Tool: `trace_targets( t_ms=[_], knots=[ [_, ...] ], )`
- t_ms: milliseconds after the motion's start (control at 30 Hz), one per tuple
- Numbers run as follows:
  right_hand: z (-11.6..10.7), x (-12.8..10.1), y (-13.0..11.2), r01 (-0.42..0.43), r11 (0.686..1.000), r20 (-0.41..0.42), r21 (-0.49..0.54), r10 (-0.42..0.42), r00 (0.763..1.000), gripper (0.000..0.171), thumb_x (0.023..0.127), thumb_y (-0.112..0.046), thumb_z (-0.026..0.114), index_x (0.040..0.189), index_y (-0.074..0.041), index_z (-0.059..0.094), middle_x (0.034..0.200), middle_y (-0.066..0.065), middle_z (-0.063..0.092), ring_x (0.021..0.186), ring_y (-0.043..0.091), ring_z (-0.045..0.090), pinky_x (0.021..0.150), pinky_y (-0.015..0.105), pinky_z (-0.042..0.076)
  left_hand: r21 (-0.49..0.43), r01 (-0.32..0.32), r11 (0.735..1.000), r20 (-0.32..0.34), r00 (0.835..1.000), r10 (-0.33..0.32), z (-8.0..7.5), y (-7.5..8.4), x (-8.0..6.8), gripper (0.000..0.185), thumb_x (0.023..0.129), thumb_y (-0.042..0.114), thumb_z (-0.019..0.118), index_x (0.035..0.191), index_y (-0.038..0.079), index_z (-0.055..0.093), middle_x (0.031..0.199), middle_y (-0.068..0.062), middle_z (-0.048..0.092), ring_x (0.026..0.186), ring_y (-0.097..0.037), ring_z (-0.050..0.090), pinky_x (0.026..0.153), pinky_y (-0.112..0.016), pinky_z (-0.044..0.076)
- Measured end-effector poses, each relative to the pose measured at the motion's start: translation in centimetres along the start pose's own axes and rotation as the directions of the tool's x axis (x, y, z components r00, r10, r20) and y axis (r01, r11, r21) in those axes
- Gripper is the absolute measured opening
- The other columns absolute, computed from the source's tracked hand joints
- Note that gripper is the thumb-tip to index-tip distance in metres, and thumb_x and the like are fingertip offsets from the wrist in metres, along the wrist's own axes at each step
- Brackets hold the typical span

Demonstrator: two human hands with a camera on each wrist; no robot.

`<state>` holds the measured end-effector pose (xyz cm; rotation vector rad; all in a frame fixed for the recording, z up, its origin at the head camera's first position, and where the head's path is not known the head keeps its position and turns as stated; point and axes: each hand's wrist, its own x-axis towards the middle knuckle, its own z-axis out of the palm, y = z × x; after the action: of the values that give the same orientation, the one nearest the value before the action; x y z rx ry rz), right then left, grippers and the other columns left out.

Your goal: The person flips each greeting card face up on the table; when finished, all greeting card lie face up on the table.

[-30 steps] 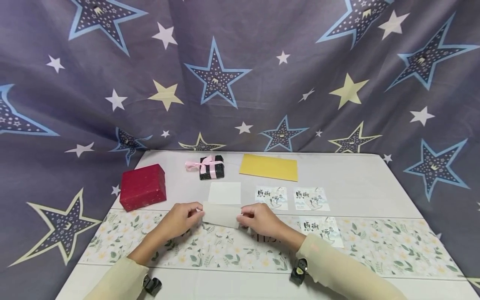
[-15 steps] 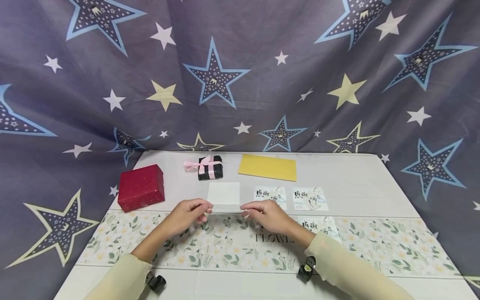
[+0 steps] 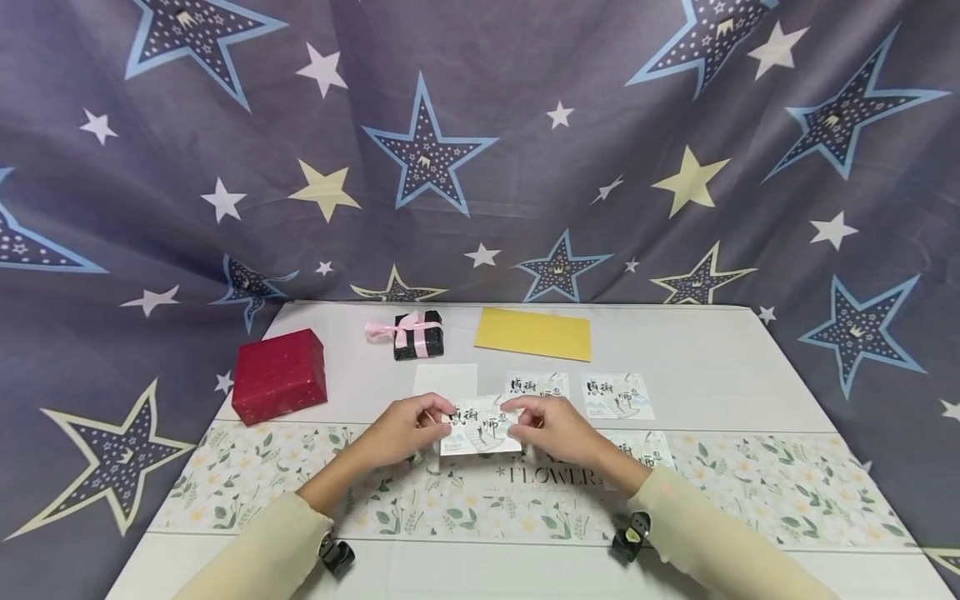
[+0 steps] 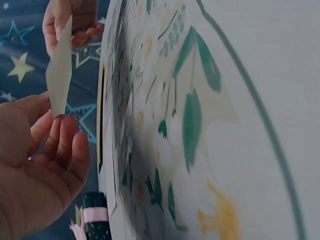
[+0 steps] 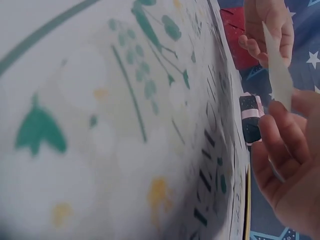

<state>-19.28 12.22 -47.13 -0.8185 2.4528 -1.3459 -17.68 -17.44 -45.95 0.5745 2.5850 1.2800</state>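
I have both hands up at the lower middle of the head view, sharing one small printed card. My left hand pinches the card's left edge between thumb and fingertips, the other fingers loosely curled beneath; my right hand pinches the right edge the same way. The card is held just above the floral paper strip, printed face toward me, with dark brush lettering across it (I can't read the characters at this size).

From the left wrist view the card shows edge-on in the upper left of the frame, a pale sliver between my near fingers and the far hand at the top. The right wrist view gives the mirror of that: the card is a thin wedge at the upper right, my fingers closed on its lower corner.

Behind the card, toward the centre of the head view, a blank white card lies flat on the grey table. To its right lie two more printed cards side by side, and a third printed card sits partly behind my right wrist on the floral strip. Farther back are a yellow envelope and a small black box tied with pink ribbon. A red box stands at the table's left edge, middle left of the frame. Star-patterned cloth fills the whole upper half.
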Motion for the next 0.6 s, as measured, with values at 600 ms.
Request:
trace_targets(
  t_ms=[600],
  knots=[
    [-2.8, -3.5, 2.1, -0.025, 0.977, 0.083, -0.210, 0.043, 0.996, 0.055, 0.092, -0.019, 0.075, 0.143, -0.009, 0.058, 0.073, -0.013, 0.062, 0.059, 0.000, 0.051, 0.059, 0.021, 0.048, 0.234, -0.162, 0.959, 0.185, 0.976, 0.120, 4.1, 2.5, 2.5, 0.044, 0.094, 0.018, 0.073, 0.136, 0.010, 0.062, 0.088, 0.008, 0.059, 0.070, -0.002, 0.050, 0.067, -0.022, 0.046]
  ],
)
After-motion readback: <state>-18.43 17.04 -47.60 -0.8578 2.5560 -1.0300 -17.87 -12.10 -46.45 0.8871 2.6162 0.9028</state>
